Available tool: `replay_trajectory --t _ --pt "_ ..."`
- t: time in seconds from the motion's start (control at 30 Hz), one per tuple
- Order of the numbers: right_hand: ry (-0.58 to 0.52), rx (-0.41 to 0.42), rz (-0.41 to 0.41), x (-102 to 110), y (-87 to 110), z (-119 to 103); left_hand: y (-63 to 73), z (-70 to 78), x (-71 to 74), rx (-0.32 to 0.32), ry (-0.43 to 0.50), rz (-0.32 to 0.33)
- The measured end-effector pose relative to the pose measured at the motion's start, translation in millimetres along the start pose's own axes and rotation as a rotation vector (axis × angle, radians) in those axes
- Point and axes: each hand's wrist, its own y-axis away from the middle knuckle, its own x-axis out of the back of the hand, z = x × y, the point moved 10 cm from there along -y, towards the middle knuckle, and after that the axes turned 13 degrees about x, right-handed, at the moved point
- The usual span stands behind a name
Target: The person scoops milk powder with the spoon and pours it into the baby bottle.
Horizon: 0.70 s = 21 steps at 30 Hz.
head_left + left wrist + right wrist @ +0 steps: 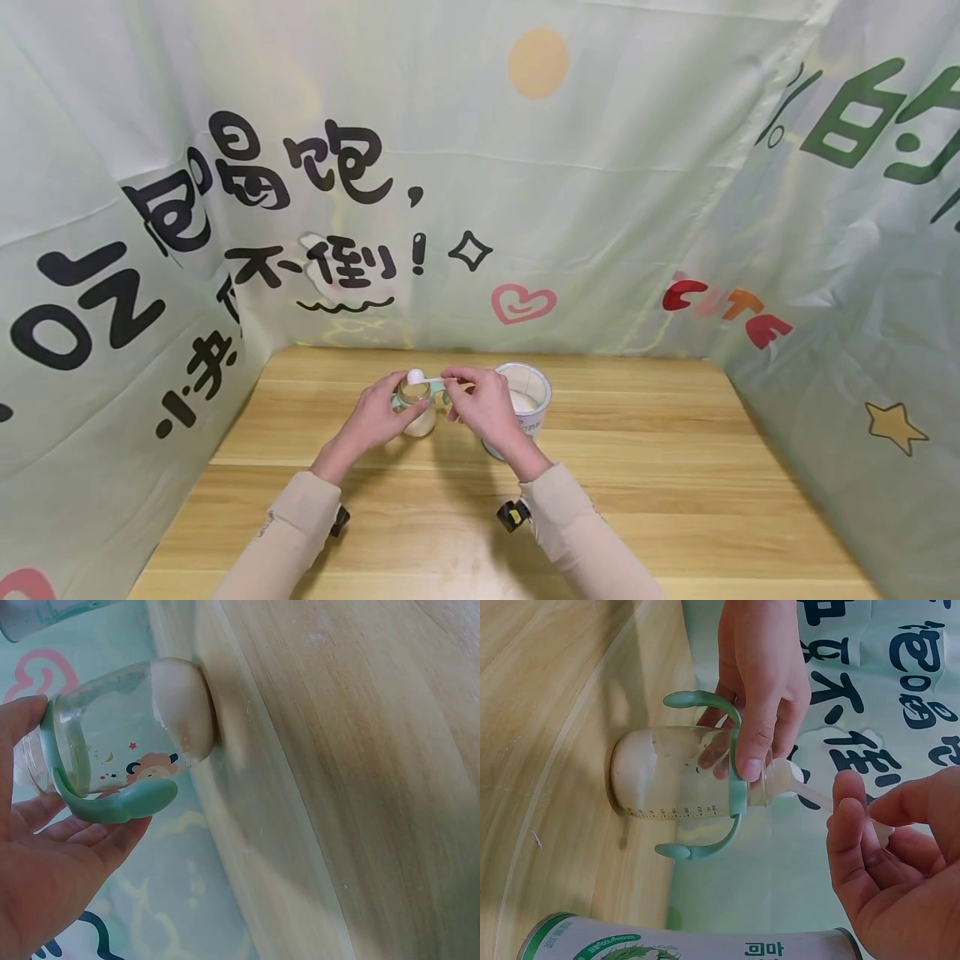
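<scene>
A clear baby bottle point(422, 426) with a green two-handled ring point(737, 772) stands upright on the wooden table, whitish contents in its lower part. My left hand point(378, 412) grips it around the collar, thumb on one side and fingers on the other. Between thumb and fingers, my right hand point(480, 403) pinches the thin handle of a white scoop point(416, 377). The scoop's bowl is right at the bottle's open mouth, as the right wrist view shows. What the bowl holds is hidden.
Just right of the right hand stands an open powder can point(546, 402) with pale powder inside, its side partly behind the right forearm. Printed fabric walls point(600, 208) enclose the table point(637, 500) at the back and both sides. Small white specks lie on the tabletop.
</scene>
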Motion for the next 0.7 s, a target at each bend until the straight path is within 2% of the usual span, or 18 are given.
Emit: replay_trajectory --t 0.7 --pt "0.100 0.021 -0.054 -4.3 -0.4 -3.0 -1.7 -1.8 -1.6 -0.008 0.000 -0.003"
